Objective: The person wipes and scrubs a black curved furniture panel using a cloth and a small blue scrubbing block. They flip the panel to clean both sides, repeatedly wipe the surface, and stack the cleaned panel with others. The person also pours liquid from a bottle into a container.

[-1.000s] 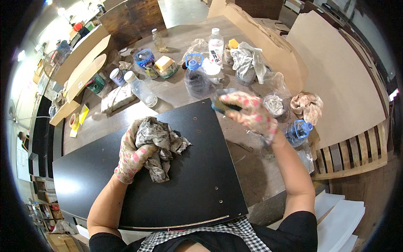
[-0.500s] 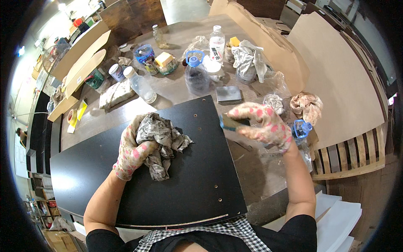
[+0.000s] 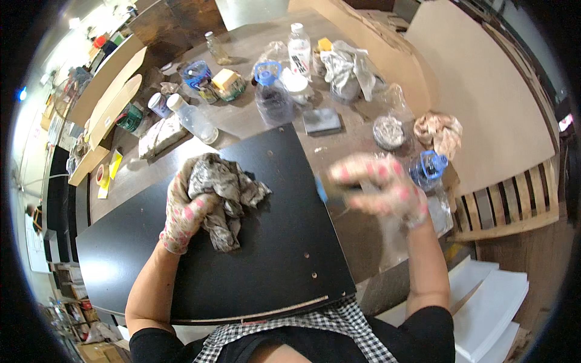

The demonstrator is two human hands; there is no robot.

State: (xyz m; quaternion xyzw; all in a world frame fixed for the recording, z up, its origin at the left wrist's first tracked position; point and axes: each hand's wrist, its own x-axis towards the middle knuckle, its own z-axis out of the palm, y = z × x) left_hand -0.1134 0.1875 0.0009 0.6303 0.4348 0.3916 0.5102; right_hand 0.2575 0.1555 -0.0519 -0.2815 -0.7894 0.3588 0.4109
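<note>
Rag (image 3: 225, 193) under left hand (image 3: 184, 212)

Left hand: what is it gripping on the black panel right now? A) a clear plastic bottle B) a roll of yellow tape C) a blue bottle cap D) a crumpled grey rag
D: the gloved left hand is closed on a crumpled grey rag that rests on the black panel; the bottles stand farther back on the table.
</note>
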